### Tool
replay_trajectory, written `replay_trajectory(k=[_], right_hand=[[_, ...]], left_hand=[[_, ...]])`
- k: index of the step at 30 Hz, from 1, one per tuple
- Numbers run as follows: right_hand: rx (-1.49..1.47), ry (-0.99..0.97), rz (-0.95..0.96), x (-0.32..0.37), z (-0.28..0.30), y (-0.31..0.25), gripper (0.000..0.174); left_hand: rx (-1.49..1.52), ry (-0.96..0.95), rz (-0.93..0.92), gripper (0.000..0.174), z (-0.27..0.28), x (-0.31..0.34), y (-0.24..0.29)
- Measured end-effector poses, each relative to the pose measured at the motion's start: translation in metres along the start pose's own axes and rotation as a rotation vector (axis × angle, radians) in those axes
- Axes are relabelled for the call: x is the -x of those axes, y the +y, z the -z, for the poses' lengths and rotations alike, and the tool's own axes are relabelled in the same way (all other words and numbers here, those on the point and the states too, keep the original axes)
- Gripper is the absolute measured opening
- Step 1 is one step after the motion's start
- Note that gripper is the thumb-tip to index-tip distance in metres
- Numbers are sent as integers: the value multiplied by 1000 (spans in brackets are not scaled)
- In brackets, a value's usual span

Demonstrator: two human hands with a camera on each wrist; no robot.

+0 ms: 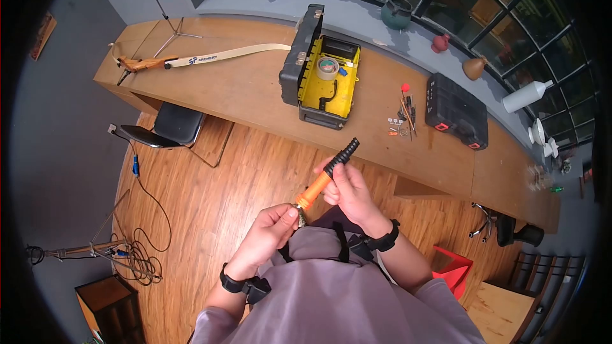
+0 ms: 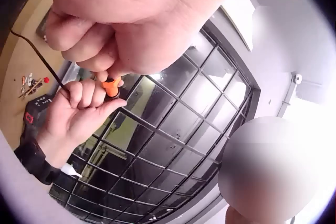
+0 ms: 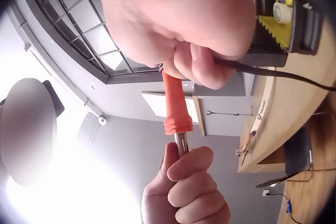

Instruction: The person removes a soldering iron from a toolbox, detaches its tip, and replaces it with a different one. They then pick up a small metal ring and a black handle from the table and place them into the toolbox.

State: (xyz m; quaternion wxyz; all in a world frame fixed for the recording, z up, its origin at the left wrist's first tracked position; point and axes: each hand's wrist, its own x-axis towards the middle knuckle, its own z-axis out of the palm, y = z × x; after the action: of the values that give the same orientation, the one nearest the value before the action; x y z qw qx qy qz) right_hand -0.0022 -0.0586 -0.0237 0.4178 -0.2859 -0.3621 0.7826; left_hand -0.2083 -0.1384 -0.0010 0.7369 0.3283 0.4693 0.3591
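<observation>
A soldering iron with an orange handle and a ribbed black end slants up to the right in front of the person's body. My right hand grips it near the black end, thumb along the side. With thumb and curled fingers, my left hand holds the metal shaft just below the orange collar. Most of that shaft is hidden by the left fingers. In the right wrist view a black cord runs off from the right hand. Only a bit of the orange handle shows in the left wrist view.
A long desk curves ahead, bearing an open yellow-and-black toolbox, small tools, a black case and a bow. A black chair stands left; coiled cable lies on the floor.
</observation>
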Motion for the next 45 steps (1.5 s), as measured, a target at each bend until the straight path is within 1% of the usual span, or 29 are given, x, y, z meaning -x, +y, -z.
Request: replay_trajectory(k=[1, 2, 4, 5, 7, 9, 11, 12, 14, 15, 16, 18, 19, 21, 22, 24, 26, 28, 29, 31, 32, 34, 35, 37, 38, 39, 40, 41, 45], right_hand=[[0, 0, 1, -1, 0, 2, 42], [-5, 21, 0, 0, -1, 4, 42], [-10, 38, -5, 1, -3, 5, 43], [-53, 36, -14, 1, -4, 3, 45], [-97, 35, -23, 1, -3, 2, 48], [-183, -98, -16, 1, 4, 2, 55], [-173, -111, -35, 2, 6, -4, 56], [-164, -130, -56, 1, 5, -6, 58], [-99, -117, -46, 2, 2, -7, 57], [-33, -102, -35, 3, 1, -7, 55], [-32, -101, -35, 3, 1, -7, 55], [23, -38, -29, 3, 0, -4, 53], [22, -37, -29, 4, 0, -2, 53], [-26, 20, -42, 4, 0, 2, 51], [-25, 18, -44, 4, 0, 4, 51], [-88, 37, -34, 2, 0, 7, 51], [-96, 3, -23, 2, -1, 6, 52], [-101, -20, -7, 3, -2, 3, 52], [-55, -25, -4, 4, -2, 2, 51], [-8, -34, -3, 4, -5, -2, 51], [50, -49, 25, 5, -7, -4, 50], [106, -66, 53, 5, -7, -3, 49], [98, -73, 41, 4, -4, 2, 48], [89, -78, 29, 3, -1, 7, 47], [62, -32, 15, 3, -2, 9, 47], [34, 12, -1, 3, -2, 10, 47], [33, 7, -4, 3, -3, 10, 47], [-2, 0, 8, 1, -3, 9, 48], [-42, -44, 19, 3, -1, 1, 47]], left_hand=[[-168, 74, -107, 28, -3, -1, -2], [-169, 72, -106, 28, -7, 0, -2], [-1190, 560, -518, 22, -24, 7, 10], [-1197, 611, -579, 20, -27, 6, 13], [-1175, 592, -542, 22, -23, 7, 11], [-1150, 561, -511, 24, -18, 4, 7], [-647, 336, -323, 30, -9, 1, 1], [-648, 336, -323, 30, -5, 0, 0], [-18, 57, -6, 38, 0, 0, 0], [119, 1, 94, 41, 3, 1, 1], [119, -1, 94, 41, 5, 1, 0], [401, -155, 240, 38, 11, -2, -5], [401, -154, 242, 38, 10, -3, -11], [-544, 243, -234, 34, 0, -6, -25], [-543, 245, -234, 34, -9, -5, -17], [-1287, 585, -573, 30, -23, 2, 2], [-1270, 593, -590, 27, -23, 2, 2], [-1161, 527, -342, 31, -20, 3, 1], [-1161, 522, -344, 31, -15, 3, -3], [-616, 281, -256, 30, -3, 1, -10], [-616, 283, -257, 30, 4, 3, -6], [-53, -56, 45, 32, 14, 7, 6], [-54, -56, 45, 32, 14, 5, 3], [-375, 69, -202, 25, 13, 0, 0], [-375, 68, -201, 25, 9, 2, -2], [-762, 302, -319, 24, -5, 7, 6], [-1149, 546, -431, 24, -15, 9, 11], [-1211, 599, -596, 19, -17, 6, 11], [-1274, 549, -583, 22, -8, 1, -9]])
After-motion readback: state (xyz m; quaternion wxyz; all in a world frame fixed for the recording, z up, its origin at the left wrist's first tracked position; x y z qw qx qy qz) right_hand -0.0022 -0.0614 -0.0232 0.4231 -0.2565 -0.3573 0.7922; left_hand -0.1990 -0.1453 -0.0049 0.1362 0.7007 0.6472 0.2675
